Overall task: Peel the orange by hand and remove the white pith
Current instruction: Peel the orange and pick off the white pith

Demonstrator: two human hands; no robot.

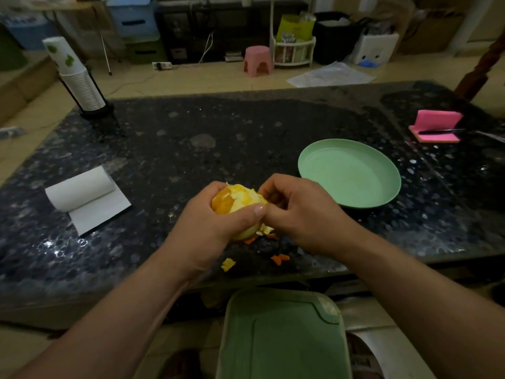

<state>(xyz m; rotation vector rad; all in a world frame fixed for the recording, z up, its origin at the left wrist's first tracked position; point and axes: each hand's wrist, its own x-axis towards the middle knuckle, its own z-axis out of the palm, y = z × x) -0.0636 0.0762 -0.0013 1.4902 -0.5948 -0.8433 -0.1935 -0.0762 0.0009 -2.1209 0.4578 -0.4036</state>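
A mostly peeled orange point(232, 199), with orange flesh and pale pith showing, is held above the dark stone table point(191, 138). My left hand point(216, 222) grips it from the left, thumb across its front. My right hand point(300, 212) is curled against the orange's right side, its fingertips pinching at the peel or pith there; the exact contact is hidden. Loose peel scraps point(278, 258) lie on the table below the hands, one yellow piece point(228, 264) near the front edge.
A green plate point(352, 173) sits right of the hands. A paper towel roll point(82, 191) lies at the left, a stack of cups point(79, 77) at the back left, pink sponges point(437, 127) at the far right. A green bin lid point(281, 337) is below the table edge.
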